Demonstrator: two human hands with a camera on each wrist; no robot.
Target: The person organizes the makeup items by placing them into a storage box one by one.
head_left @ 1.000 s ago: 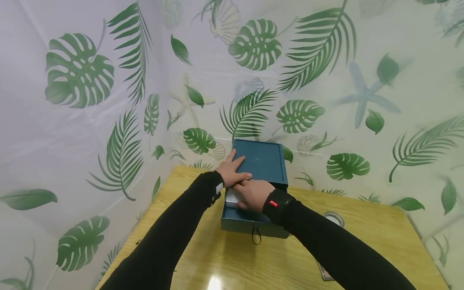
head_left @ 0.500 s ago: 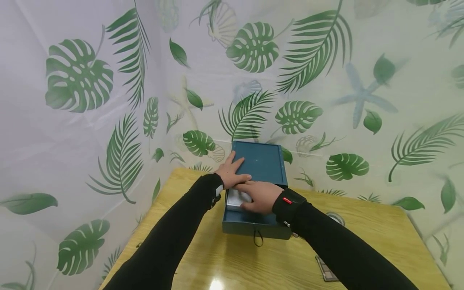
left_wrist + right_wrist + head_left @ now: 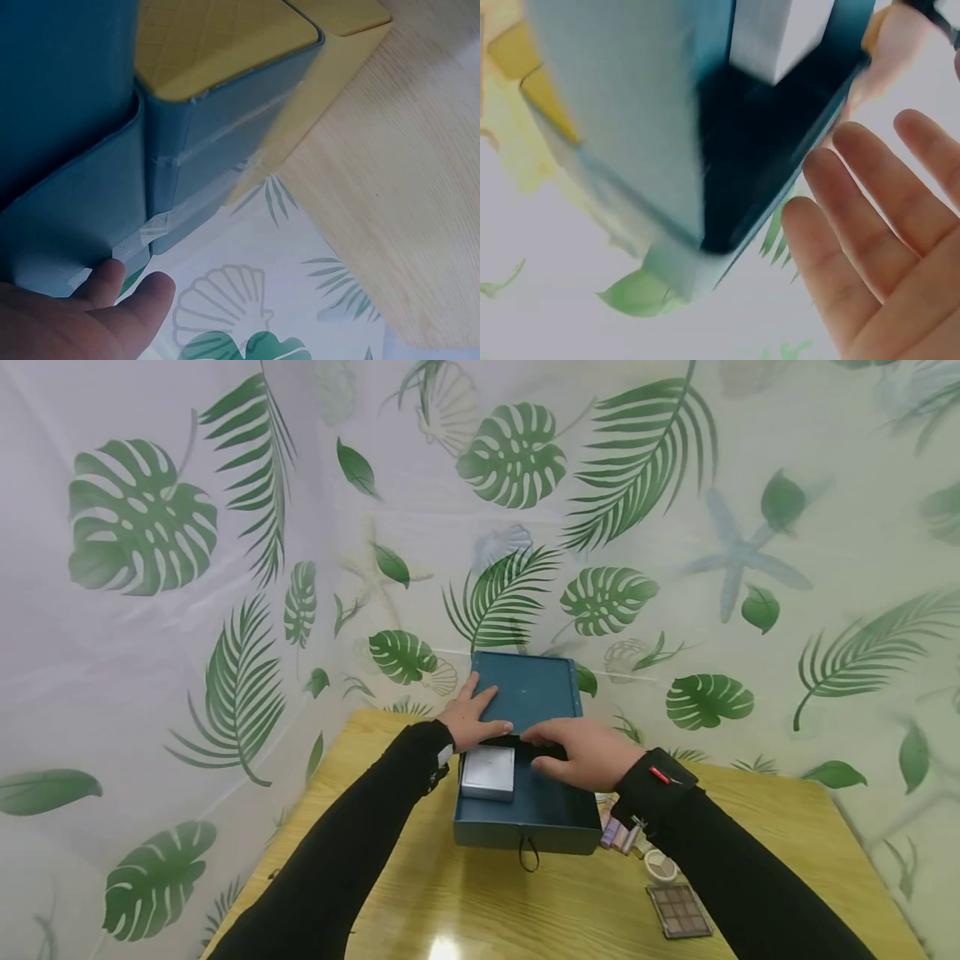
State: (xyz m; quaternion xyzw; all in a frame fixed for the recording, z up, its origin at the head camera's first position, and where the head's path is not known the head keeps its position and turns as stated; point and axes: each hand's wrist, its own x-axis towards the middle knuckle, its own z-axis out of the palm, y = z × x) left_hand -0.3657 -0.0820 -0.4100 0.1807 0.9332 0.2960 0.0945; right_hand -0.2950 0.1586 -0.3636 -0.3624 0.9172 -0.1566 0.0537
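A blue drawer box (image 3: 528, 689) stands on the wooden table with its drawer (image 3: 555, 810) pulled out towards me. In the drawer's left part lies a small silvery-white box (image 3: 489, 770). My left hand (image 3: 467, 718) rests on the left edge of the drawer box's top, fingers spread; the left wrist view shows some of its fingers (image 3: 154, 296) beside the blue side wall. Over the back right of the drawer, to the right of the white box, is my right hand (image 3: 588, 747). Its fingers are extended and hold nothing, as the right wrist view confirms.
A black pull loop (image 3: 528, 857) hangs from the drawer front. Right of the drawer lie several small tubes (image 3: 613, 837), a round compact (image 3: 661, 865) and an eyeshadow palette (image 3: 680, 910), partly behind my right arm. A leaf-patterned cloth (image 3: 615, 510) backs the table (image 3: 420, 902).
My right hand has let go of the small white box and moved right, leaving the box in the drawer. The left hand stays on top of the drawer box.
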